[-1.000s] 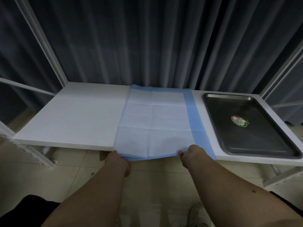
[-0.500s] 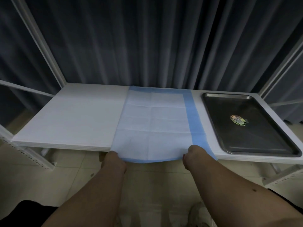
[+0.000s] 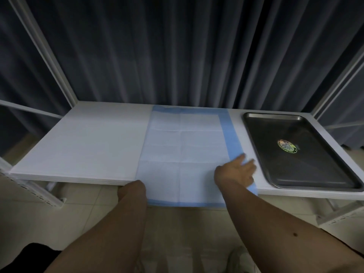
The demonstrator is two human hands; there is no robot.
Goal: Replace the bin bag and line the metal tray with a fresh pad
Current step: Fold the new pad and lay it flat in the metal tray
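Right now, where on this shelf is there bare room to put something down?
The left stretch of the white shelf is bare, from its left edge to the pad. The bare strip between pad and metal tray is narrow, with the right hand beside it.

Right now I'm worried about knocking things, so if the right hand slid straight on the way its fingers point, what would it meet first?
Probably the metal tray. The right hand lies on the pad's blue border, fingers pointing forward-right across a bare strip of shelf toward the tray's near long rim; blur makes the exact line uncertain.
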